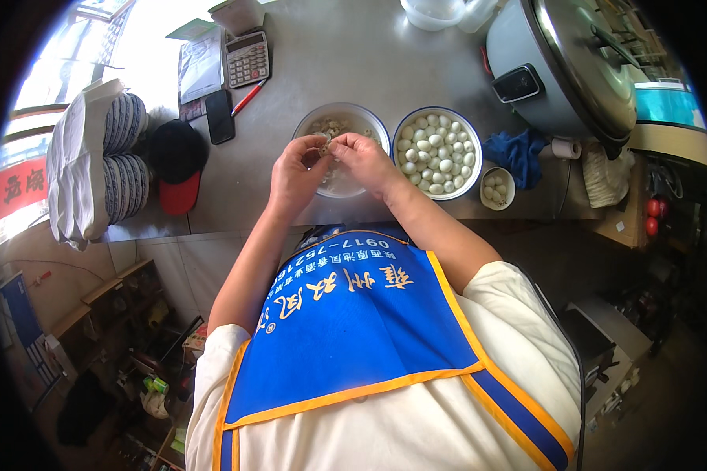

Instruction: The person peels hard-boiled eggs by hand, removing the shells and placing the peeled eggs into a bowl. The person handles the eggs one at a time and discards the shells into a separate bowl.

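Note:
Both of my hands meet over a white enamel-look bowl [343, 106] with a dark rim. My left hand [293, 175] and my right hand [366, 163] pinch a small speckled quail egg [324, 149] between their fingertips. Fingers partly cover the egg, so how much shell is on it cannot be seen. Speckled shell pieces [330, 125] and what looks like cloudy water lie in the bowl below. Just right of it stands a blue-rimmed white bowl [479, 144] full of smooth, pale peeled eggs [435, 154]. A small bowl [499, 206] beside that holds several more eggs.
Right of the bowls lie a blue cloth [515, 158], a paper roll [566, 148] and a large lidded cooker [542, 76]. To the left are a cap [178, 156], a phone [220, 117], a pen [248, 98], a calculator [247, 60] and stacked patterned bowls [125, 185] under cloth.

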### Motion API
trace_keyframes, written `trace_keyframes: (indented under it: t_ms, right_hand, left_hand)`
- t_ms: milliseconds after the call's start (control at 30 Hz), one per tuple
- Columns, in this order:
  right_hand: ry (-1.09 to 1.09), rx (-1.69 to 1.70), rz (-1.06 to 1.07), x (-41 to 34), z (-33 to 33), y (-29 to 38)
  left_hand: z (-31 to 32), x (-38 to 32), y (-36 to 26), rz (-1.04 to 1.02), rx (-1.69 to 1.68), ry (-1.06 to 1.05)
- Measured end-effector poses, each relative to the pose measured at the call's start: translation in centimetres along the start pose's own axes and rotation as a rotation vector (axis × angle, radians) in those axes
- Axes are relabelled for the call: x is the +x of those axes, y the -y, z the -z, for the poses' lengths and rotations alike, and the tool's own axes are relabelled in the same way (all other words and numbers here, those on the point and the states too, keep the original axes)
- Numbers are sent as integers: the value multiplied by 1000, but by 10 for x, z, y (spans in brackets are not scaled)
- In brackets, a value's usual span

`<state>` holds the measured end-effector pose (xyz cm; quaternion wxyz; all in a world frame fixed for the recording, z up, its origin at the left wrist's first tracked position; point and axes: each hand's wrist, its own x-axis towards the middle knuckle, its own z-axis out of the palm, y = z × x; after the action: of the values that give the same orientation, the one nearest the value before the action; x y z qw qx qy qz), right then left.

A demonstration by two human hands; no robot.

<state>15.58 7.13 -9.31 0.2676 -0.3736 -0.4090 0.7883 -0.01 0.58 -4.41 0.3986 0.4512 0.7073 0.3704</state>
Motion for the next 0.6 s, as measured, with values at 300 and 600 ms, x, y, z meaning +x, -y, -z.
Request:
trace_keyframes:
  t_ms: [300,600]
  right_hand:
    - [-15,72,-62,3,-3,1]
    - [-162,-141,92,4,-6,0]
  left_hand:
    - [0,4,11,10,-229,-70]
    - [3,0,6,37,-72,-51]
